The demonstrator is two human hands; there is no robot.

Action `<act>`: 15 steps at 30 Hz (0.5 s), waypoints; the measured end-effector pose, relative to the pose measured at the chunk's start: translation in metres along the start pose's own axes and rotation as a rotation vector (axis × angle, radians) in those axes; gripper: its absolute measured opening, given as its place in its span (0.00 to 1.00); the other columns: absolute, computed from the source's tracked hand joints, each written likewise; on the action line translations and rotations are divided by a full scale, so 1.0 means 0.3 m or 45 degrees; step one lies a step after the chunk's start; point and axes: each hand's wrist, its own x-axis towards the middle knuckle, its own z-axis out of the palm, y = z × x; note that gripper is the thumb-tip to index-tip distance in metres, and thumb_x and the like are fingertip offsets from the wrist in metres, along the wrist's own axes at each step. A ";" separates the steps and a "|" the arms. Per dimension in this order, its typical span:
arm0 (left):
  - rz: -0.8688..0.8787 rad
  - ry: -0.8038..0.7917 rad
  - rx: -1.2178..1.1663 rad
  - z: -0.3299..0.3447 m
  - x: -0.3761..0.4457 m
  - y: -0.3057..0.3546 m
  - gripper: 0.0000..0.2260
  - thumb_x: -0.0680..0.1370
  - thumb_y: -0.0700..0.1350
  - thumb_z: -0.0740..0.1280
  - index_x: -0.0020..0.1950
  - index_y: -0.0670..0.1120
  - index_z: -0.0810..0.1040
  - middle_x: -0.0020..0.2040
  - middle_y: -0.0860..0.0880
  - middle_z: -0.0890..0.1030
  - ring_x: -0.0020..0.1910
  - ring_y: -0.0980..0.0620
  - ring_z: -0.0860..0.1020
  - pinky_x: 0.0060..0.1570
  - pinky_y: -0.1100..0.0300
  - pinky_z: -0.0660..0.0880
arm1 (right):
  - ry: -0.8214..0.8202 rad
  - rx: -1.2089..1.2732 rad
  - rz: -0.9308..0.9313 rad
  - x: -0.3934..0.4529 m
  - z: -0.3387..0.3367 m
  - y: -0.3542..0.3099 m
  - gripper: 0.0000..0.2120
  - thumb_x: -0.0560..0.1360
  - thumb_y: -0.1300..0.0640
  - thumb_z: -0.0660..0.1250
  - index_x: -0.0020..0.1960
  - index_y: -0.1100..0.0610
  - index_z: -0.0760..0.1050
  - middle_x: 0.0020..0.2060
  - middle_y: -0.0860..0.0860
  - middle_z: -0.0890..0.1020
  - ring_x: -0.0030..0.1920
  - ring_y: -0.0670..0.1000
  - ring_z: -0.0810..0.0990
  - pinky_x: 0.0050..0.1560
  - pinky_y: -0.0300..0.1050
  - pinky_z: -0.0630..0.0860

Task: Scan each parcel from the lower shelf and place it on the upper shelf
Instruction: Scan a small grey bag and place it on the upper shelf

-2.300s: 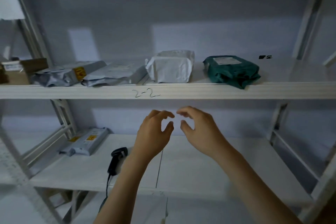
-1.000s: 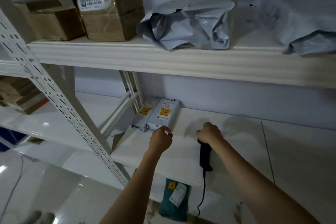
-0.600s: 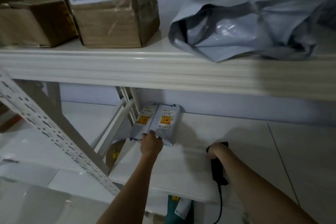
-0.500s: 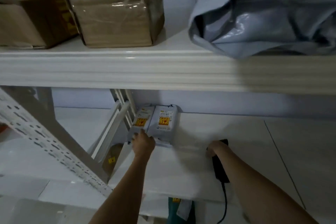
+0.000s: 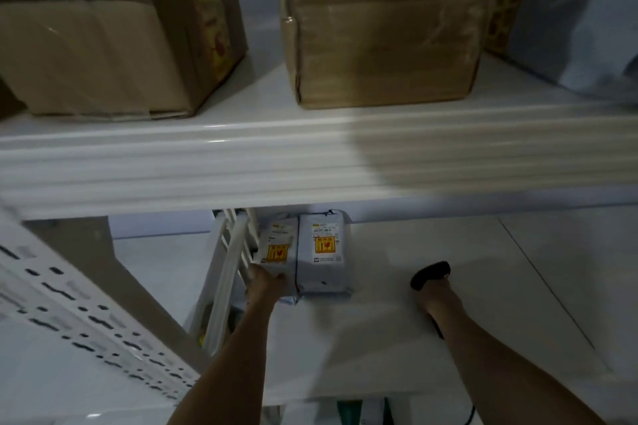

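— Where the left hand meets the near end of the left grey parcel, are its fingers round it?
— They curl over that near edge, thumb side up, so it grips the parcel. The fingertips themselves are hidden under the wrapper.
— And the right hand?
— It is wrapped round the handle of the black scanner; only the scanner's head shows past the knuckles, low over the lower shelf, and I cannot tell whether it touches the board.
— How do the parcels lie?
— Two lie side by side, touching along their long edges, yellow stickers up. The second grey parcel sits to the right of the gripped one. Their far ends are tucked under the front lip of the upper shelf.
— What hems them in?
— On the left, a white slanted brace stands just beside the gripped parcel. To the right, between the parcels and the scanner, bare board lies open, and more runs on beyond the scanner.
— Up top?
— A flat cardboard box on the left, a taller taped cardboard box near the middle with bare board between them, and a grey bag at the right edge. A perforated upright crosses the lower left.
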 end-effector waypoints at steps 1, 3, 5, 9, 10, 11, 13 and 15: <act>-0.021 -0.017 -0.034 0.005 0.037 -0.015 0.31 0.73 0.46 0.72 0.70 0.43 0.60 0.62 0.38 0.76 0.60 0.36 0.77 0.59 0.41 0.77 | 0.013 -0.034 -0.025 -0.042 -0.018 -0.017 0.33 0.80 0.47 0.59 0.80 0.59 0.53 0.75 0.61 0.66 0.71 0.62 0.69 0.70 0.55 0.69; -0.061 -0.080 -0.157 0.005 0.064 -0.011 0.37 0.69 0.45 0.77 0.71 0.39 0.61 0.60 0.39 0.76 0.59 0.37 0.77 0.58 0.43 0.78 | -0.048 -0.133 -0.071 -0.113 -0.044 -0.055 0.27 0.83 0.53 0.58 0.78 0.63 0.57 0.74 0.62 0.66 0.72 0.60 0.69 0.69 0.51 0.69; -0.112 -0.160 -0.246 -0.005 0.043 0.014 0.39 0.64 0.44 0.79 0.69 0.35 0.65 0.61 0.39 0.76 0.61 0.38 0.77 0.59 0.47 0.77 | -0.081 -0.107 -0.148 -0.139 -0.064 -0.087 0.23 0.82 0.55 0.60 0.74 0.63 0.63 0.69 0.62 0.72 0.65 0.59 0.75 0.60 0.48 0.74; -0.100 -0.182 -0.347 -0.016 0.058 0.024 0.22 0.73 0.37 0.74 0.63 0.30 0.73 0.57 0.36 0.78 0.55 0.41 0.78 0.53 0.51 0.75 | -0.057 0.208 -0.330 -0.153 -0.058 -0.110 0.08 0.77 0.60 0.62 0.40 0.59 0.71 0.31 0.56 0.74 0.29 0.53 0.72 0.33 0.43 0.68; -0.102 -0.183 -0.414 -0.024 0.055 0.030 0.21 0.73 0.36 0.73 0.62 0.29 0.73 0.56 0.35 0.78 0.53 0.41 0.78 0.53 0.50 0.76 | -0.090 0.336 -0.358 -0.164 -0.057 -0.112 0.08 0.77 0.60 0.62 0.39 0.59 0.70 0.30 0.55 0.73 0.28 0.53 0.71 0.33 0.44 0.67; -0.103 -0.176 -0.475 -0.025 0.072 0.028 0.20 0.73 0.34 0.73 0.62 0.29 0.73 0.57 0.34 0.78 0.53 0.39 0.78 0.54 0.48 0.76 | -0.148 0.491 -0.380 -0.186 -0.063 -0.120 0.08 0.77 0.59 0.63 0.40 0.60 0.71 0.30 0.55 0.72 0.29 0.53 0.71 0.33 0.45 0.68; -0.100 -0.170 -0.527 -0.035 0.075 0.029 0.19 0.72 0.32 0.71 0.62 0.29 0.73 0.58 0.32 0.79 0.55 0.36 0.79 0.56 0.44 0.78 | -0.251 0.755 -0.405 -0.233 -0.082 -0.141 0.10 0.79 0.56 0.65 0.43 0.61 0.71 0.30 0.56 0.72 0.28 0.53 0.71 0.31 0.45 0.68; -0.078 -0.151 -0.554 -0.042 0.066 0.024 0.19 0.73 0.32 0.71 0.62 0.29 0.74 0.57 0.33 0.79 0.52 0.38 0.79 0.53 0.45 0.78 | -0.293 0.865 -0.458 -0.273 -0.095 -0.159 0.12 0.79 0.54 0.67 0.42 0.61 0.71 0.29 0.55 0.72 0.26 0.53 0.70 0.29 0.43 0.68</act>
